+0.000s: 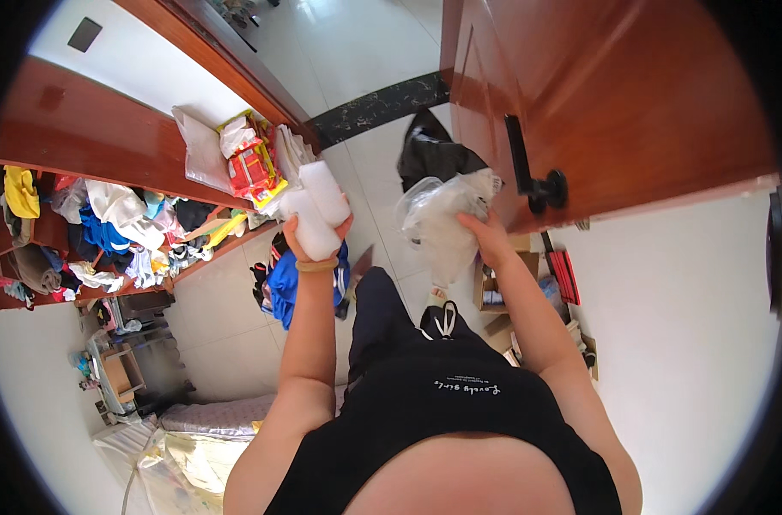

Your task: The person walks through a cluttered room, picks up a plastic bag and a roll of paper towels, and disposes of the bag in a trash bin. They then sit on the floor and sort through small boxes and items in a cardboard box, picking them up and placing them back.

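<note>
White foam-like pieces (312,215) and clear plastic bag (442,215) held apart

At the centre of the frame, slightly left, the left hand (300,247) grasps the white foam-like pieces from below, fingers curled around them. Right of centre, the right hand (491,239) grips the clear plastic bag by its right side. A black bag (430,150) shows just above it. A wooden door (631,94) fills the upper right. Upper left of the foam sits a red and yellow package (252,167); blue cloth (284,287) lies on the floor (224,343) below. Clothes (121,215) crowd the shelves at left.
</note>
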A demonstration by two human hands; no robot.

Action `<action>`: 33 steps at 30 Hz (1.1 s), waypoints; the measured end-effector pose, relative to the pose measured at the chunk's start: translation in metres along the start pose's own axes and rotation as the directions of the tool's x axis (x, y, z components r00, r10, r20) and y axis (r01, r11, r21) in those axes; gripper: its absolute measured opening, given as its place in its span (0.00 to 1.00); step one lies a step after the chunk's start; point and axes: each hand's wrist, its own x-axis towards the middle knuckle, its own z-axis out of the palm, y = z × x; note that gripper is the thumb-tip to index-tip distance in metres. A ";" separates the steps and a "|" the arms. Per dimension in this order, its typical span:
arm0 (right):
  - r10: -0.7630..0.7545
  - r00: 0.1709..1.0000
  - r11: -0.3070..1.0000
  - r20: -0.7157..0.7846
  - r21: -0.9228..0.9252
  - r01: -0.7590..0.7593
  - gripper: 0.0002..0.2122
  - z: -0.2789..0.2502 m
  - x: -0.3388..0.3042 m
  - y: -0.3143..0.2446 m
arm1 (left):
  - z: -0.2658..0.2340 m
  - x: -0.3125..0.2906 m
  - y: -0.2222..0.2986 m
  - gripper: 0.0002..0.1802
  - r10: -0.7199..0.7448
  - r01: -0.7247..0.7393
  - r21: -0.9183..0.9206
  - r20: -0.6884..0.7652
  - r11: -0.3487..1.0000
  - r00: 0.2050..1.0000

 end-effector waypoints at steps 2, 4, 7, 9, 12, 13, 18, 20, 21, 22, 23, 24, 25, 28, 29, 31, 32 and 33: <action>-0.033 0.998 0.999 -0.054 0.005 0.034 0.28 0.007 0.008 -0.002 | 0.007 0.019 0.002 0.47 -0.011 0.023 -0.104 0.112 0.994 0.994; -0.077 0.995 0.996 -0.070 0.043 0.080 0.28 0.020 0.022 -0.004 | 0.008 0.038 0.010 0.49 -0.029 0.062 -0.150 0.209 0.987 0.978; -0.147 0.980 0.988 -0.132 0.025 0.151 0.28 0.049 0.055 -0.001 | 0.007 0.072 0.026 0.51 -0.039 0.091 -0.152 0.318 0.984 0.947; -0.094 0.984 0.996 -0.148 -0.006 0.095 0.28 0.066 0.080 -0.003 | 0.003 0.095 0.040 0.50 -0.035 0.087 -0.162 0.298 0.983 0.954; -0.099 0.982 0.994 -0.162 -0.057 0.090 0.28 0.090 0.122 -0.006 | -0.008 0.139 0.064 0.49 -0.034 0.063 -0.139 0.196 0.988 0.980; -0.121 0.979 0.991 -0.163 -0.073 0.111 0.28 0.098 0.140 -0.009 | -0.017 0.156 0.071 0.49 -0.035 0.058 -0.122 0.182 0.991 0.983; -0.141 0.959 0.988 -0.245 -0.093 0.122 0.29 0.141 0.229 -0.039 | -0.019 0.252 0.122 0.42 -0.021 0.022 0.009 -0.096 1.000 0.995; -0.156 0.950 0.987 -0.269 -0.077 0.141 0.29 0.167 0.262 -0.062 | -0.033 0.298 0.150 0.39 -0.100 0.101 0.009 -0.109 0.995 0.989; -0.167 0.946 0.985 -0.279 -0.080 0.151 0.29 0.181 0.273 -0.078 | -0.041 0.320 0.160 0.38 -0.134 0.137 0.011 -0.120 0.991 0.984; -0.176 0.941 0.984 -0.289 -0.082 0.159 0.29 0.192 0.287 -0.092 | -0.047 0.342 0.169 0.37 -0.155 0.160 0.026 -0.136 0.987 0.979; -0.190 0.944 0.982 -0.271 -0.059 0.180 0.29 0.197 0.305 -0.102 | -0.050 0.365 0.175 0.36 -0.181 0.189 0.037 -0.150 0.981 0.972; -0.202 0.946 0.979 -0.253 -0.035 0.199 0.28 0.198 0.325 -0.113 | -0.051 0.389 0.179 0.36 -0.190 0.199 0.047 -0.155 0.979 0.970; -0.212 0.949 0.976 -0.235 -0.009 0.216 0.28 0.201 0.346 -0.124 | -0.052 0.414 0.181 0.36 -0.197 0.209 0.057 -0.161 0.976 0.967; -0.167 0.984 0.956 -0.069 0.233 0.178 0.26 0.208 0.412 -0.173 | -0.041 0.491 0.185 0.36 -0.168 0.189 0.105 -0.181 0.976 0.969; -0.094 0.993 0.955 -0.072 0.276 0.111 0.25 0.215 0.435 -0.193 | -0.046 0.516 0.191 0.36 -0.167 0.184 0.089 -0.173 0.979 0.971; -0.070 0.996 0.902 0.048 0.430 0.043 0.23 0.190 0.513 -0.203 | -0.035 0.571 0.198 0.35 -0.181 0.191 0.038 -0.181 0.981 0.967; -0.074 0.987 0.873 0.142 0.488 -0.005 0.23 0.187 0.546 -0.215 | -0.030 0.597 0.207 0.34 -0.161 0.183 0.085 -0.216 0.979 0.963; -0.100 0.966 0.839 0.238 0.542 -0.047 0.23 0.188 0.580 -0.233 | -0.019 0.621 0.213 0.34 -0.138 0.157 0.075 -0.212 0.985 0.967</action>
